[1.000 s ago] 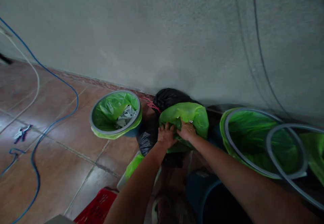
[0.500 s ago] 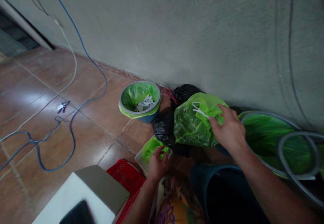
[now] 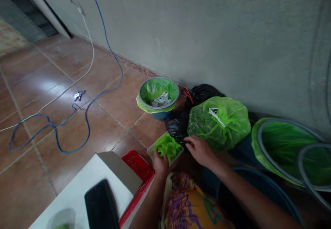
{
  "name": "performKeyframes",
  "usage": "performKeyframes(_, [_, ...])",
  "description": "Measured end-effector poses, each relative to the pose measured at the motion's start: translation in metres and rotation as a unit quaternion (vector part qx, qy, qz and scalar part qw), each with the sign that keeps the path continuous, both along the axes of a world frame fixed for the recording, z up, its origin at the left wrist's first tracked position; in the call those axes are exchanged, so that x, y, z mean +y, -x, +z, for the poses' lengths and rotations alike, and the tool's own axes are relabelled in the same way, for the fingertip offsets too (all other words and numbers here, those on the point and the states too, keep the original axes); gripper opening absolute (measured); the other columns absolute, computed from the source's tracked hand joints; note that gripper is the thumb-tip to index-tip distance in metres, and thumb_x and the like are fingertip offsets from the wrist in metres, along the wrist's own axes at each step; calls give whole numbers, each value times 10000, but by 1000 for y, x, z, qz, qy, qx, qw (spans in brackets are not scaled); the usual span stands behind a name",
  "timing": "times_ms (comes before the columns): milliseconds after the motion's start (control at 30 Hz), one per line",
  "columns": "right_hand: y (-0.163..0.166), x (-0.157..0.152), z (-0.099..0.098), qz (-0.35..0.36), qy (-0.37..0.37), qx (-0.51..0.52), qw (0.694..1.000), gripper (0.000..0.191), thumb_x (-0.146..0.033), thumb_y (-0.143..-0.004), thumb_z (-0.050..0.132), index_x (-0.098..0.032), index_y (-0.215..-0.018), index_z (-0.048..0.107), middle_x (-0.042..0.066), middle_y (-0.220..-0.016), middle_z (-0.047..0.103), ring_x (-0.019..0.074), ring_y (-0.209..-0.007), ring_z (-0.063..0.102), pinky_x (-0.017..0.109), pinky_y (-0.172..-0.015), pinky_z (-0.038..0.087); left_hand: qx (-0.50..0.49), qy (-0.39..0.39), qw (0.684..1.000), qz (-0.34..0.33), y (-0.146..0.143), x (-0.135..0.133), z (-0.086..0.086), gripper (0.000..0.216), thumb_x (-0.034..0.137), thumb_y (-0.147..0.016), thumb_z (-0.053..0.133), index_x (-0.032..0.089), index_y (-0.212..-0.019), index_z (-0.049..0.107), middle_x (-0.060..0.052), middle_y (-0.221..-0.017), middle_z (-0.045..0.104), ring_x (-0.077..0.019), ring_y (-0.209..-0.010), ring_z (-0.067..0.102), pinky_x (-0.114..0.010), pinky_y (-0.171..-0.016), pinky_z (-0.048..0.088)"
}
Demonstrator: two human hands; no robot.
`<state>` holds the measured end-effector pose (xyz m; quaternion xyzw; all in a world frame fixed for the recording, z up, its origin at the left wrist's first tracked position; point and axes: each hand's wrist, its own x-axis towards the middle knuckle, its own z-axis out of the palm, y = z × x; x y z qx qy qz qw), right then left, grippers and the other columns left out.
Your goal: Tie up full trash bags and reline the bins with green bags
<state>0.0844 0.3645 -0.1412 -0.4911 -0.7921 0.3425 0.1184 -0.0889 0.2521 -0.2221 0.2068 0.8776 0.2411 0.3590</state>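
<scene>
My left hand is at the near left edge of a small whitish plastic bin, its fingers closed on a crumpled bright green plastic bag inside it. My right hand is just right of that bin, thumb and fingers apart, holding nothing. Behind it stands a full, translucent green trash bag gathered at the top with a white tie. Black bags lie between this bag and a small blue bin lined in green, with crumpled paper inside.
At right is a large green-lined bin with a loose grey ring on it. A dark blue bin stands in front. A phone lies on a white surface beside a red basket. A blue cable and keys lie on the floor.
My right hand has let go of the full green bag's top and moved left toward the small whitish bin. My left hand stays at that bin. The view has shifted.
</scene>
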Motion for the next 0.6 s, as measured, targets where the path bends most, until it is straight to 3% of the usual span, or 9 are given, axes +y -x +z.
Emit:
performKeyframes(67, [37,-26,-26,94,62,14,994,307,-154,-865,475,-183,-1059,712,103,-1114,676,203,-1040,636,324,-962,468,10,13,1000,7,2,4,0,618,203,-823,551,152,-1419,394,-142,-1227,669,-233,-1063,668,-297,-862,494])
performKeyframes(133, [67,-42,-55,110,115,4,987,325,-131,-829,530,-165,-1096,711,124,-1198,647,215,-1132,605,325,-1014,440,13,11,1000,10,5,5,0,669,149,-811,514,132,-1456,338,-155,-1257,650,-230,-1072,663,-290,-858,495])
performKeyframes(233, [93,-49,-90,70,172,-20,982,427,-102,-789,576,-127,-1205,667,179,-1339,570,244,-1258,536,335,-1047,417,20,-8,1000,0,13,6,-2,747,94,-798,468,123,-1513,253,-163,-1296,620,-207,-1061,662,-253,-827,497])
performKeyframes(333, [100,-47,-107,7,250,-25,968,349,-106,-757,601,-116,-1088,713,182,-1211,661,260,-1130,620,357,-978,463,12,6,997,-75,21,12,-6,809,114,-797,503,191,-1547,210,-123,-1288,634,-206,-1047,661,-256,-843,491])
performKeyframes(400, [96,-46,-105,-48,290,38,955,233,-132,-760,586,-150,-927,748,122,-992,741,246,-987,669,361,-916,489,-11,37,989,-141,23,20,-13,796,141,-796,551,221,-1535,265,-115,-1249,661,-225,-1059,659,-280,-877,485])
performKeyframes(467, [85,-47,-90,-140,302,141,932,154,-226,-763,615,-176,-821,750,69,-831,750,229,-848,676,353,-829,509,-38,77,978,-188,23,28,-22,751,158,-798,582,202,-1508,339,-146,-1234,667,-258,-1090,650,-317,-910,479])
performKeyframes(600, [50,-43,-35,-347,306,321,826,249,-365,-621,793,-195,-793,734,-4,-709,711,154,-643,608,272,-628,480,-76,120,973,-181,21,36,-41,695,146,-780,637,117,-1442,427,-194,-1242,651,-284,-1131,632,-338,-938,478])
